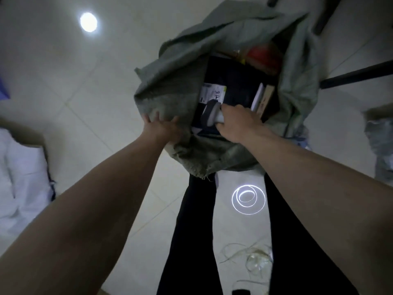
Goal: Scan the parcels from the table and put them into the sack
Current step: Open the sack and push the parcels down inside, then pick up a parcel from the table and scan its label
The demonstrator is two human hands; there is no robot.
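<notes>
A dark parcel (236, 86) lies flat at the top of the load inside the sack (176, 81), just above frame centre, with a white label (212, 93) at its 9 o'clock corner. It looks like a soft mailer bag: probably light, limp and a little slick, so it is best taken by an edge or pressed flat instead of being pinched mid-face. At its 3 o'clock side two thin flat pieces, one white (257, 96) and one tan (265, 100), stand on edge; they look stiffer, like card, and would lift by the upper rim. At 12 o'clock something red (263, 55) shows deeper in, too dim to name. So four items can be counted in the mouth, possibly more beneath.

The right hand (238, 122), at the parcel's 6 o'clock, curls its fingers round one grey scanner (211, 117), whose head points toward the label. The left hand (163, 128), at 8 o'clock, pinches the sack's near rim, thumb and fingers bunched into the cloth, holding the mouth open. The sack is coarse woven fabric, floppy and frayed, so it needs that hold to stay open.

Further out, a white heap (23, 173) lies on the tiled floor (85, 92) at 9 o'clock, a crumpled pale wrapping (380, 145) at 3 o'clock, and loose strapping (246, 254) at 5 o'clock.
</notes>
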